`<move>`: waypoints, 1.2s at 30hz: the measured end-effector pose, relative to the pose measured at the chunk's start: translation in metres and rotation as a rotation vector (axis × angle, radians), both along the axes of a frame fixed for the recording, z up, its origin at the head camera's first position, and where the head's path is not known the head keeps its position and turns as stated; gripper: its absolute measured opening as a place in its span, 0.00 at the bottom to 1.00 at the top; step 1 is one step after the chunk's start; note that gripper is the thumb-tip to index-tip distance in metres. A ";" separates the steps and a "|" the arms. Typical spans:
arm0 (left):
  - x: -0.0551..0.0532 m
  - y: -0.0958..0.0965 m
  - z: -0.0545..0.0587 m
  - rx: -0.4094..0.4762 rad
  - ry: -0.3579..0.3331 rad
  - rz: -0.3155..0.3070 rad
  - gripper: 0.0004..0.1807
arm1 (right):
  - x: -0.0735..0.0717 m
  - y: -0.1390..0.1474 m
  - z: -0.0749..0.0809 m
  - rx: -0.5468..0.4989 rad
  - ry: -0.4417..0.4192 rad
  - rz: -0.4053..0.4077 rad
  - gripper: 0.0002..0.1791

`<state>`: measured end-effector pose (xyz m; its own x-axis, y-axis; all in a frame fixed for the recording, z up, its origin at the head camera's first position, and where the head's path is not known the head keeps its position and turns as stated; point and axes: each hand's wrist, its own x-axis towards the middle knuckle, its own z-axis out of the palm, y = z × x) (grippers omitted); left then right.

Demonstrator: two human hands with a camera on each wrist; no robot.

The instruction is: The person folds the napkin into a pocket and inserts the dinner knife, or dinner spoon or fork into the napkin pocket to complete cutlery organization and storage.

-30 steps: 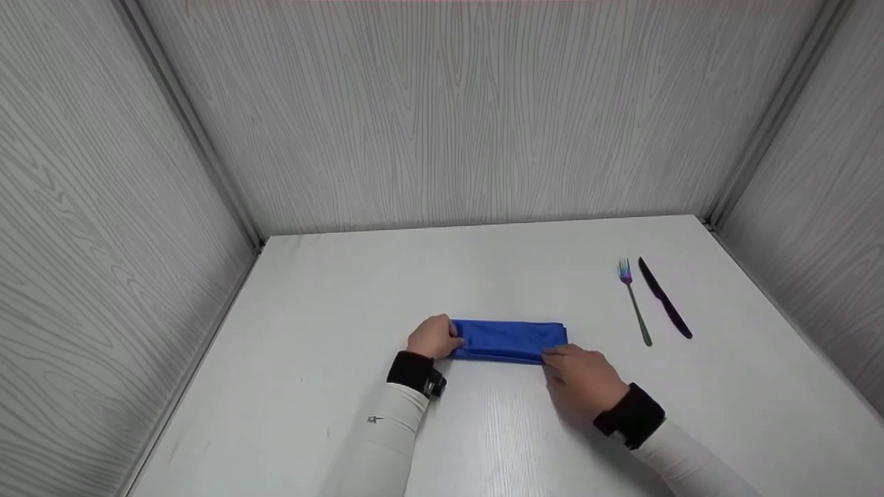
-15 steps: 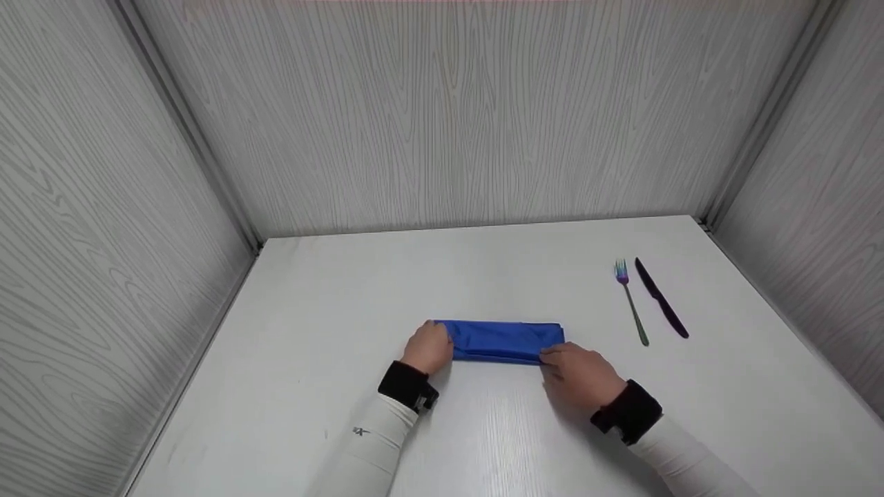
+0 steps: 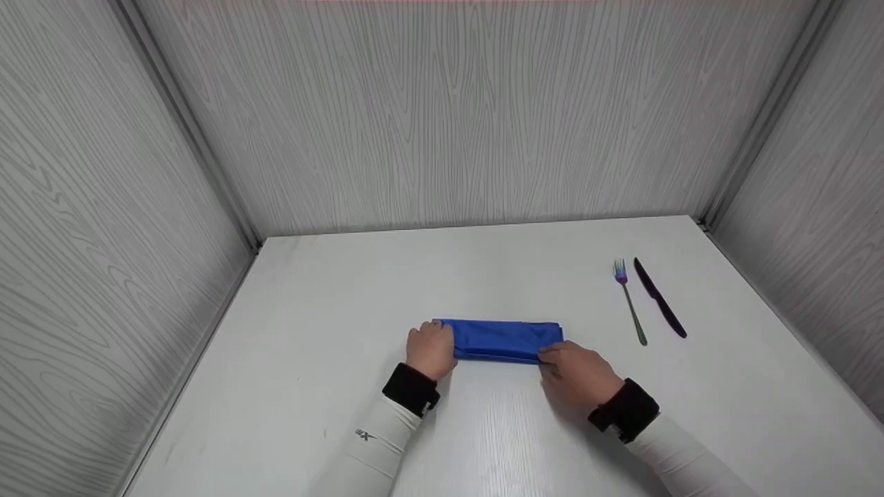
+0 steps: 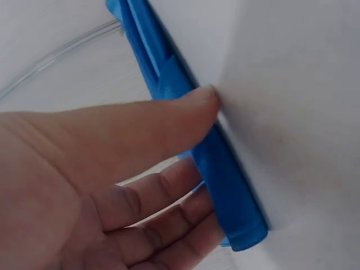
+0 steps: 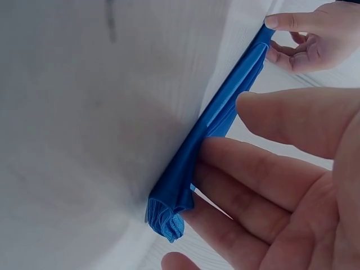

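Observation:
A folded blue cloth [image 3: 507,339] lies as a narrow strip on the white table between the two hands. My left hand [image 3: 431,351] pinches its left end. In the left wrist view, the thumb lies across the near fold of the cloth [image 4: 228,185], with the fingers on its other side. At the near right corner is my right hand [image 3: 583,373]. The right wrist view shows its nearly straight fingers [image 5: 242,174] touching the cloth, the thumb held apart from it. Stacked layers show at the cloth's right end [image 5: 166,216].
A fork [image 3: 629,300] with a rainbow sheen lies on the table [image 3: 345,297] to the right of the cloth. Beside it, a dark knife [image 3: 659,297] slants the same way. Grey wood-grain panels [image 3: 442,117] stand at the back and both sides.
The left hand has shifted slightly left along the cloth and re-gripped its left end, its knuckles now over the edge. The right hand stays at the right corner.

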<state>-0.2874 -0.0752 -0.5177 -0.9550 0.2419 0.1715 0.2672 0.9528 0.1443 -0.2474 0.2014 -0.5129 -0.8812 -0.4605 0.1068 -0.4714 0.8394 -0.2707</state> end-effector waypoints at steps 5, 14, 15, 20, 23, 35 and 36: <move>0.000 -0.001 -0.005 -0.021 0.076 0.002 0.06 | -0.001 0.000 -0.001 -0.018 -0.007 -0.012 0.15; -0.003 -0.001 -0.010 -0.053 0.171 -0.024 0.03 | -0.008 -0.001 -0.001 -0.029 0.024 0.001 0.10; -0.003 -0.001 -0.010 -0.058 0.183 -0.024 0.03 | -0.010 -0.003 -0.001 -0.036 0.021 -0.005 0.10; -0.003 -0.003 -0.011 -0.072 0.236 -0.027 0.03 | -0.021 -0.009 -0.001 -0.051 0.015 -0.022 0.14; -0.003 -0.005 -0.010 -0.057 0.229 -0.045 0.04 | -0.028 -0.012 -0.001 -0.027 0.010 -0.020 0.21; -0.008 -0.018 0.008 0.100 -0.056 -0.101 0.04 | -0.042 -0.010 -0.001 0.055 0.092 0.030 0.11; -0.009 -0.019 0.009 0.112 -0.064 -0.101 0.04 | -0.043 -0.009 -0.001 0.049 0.087 0.023 0.10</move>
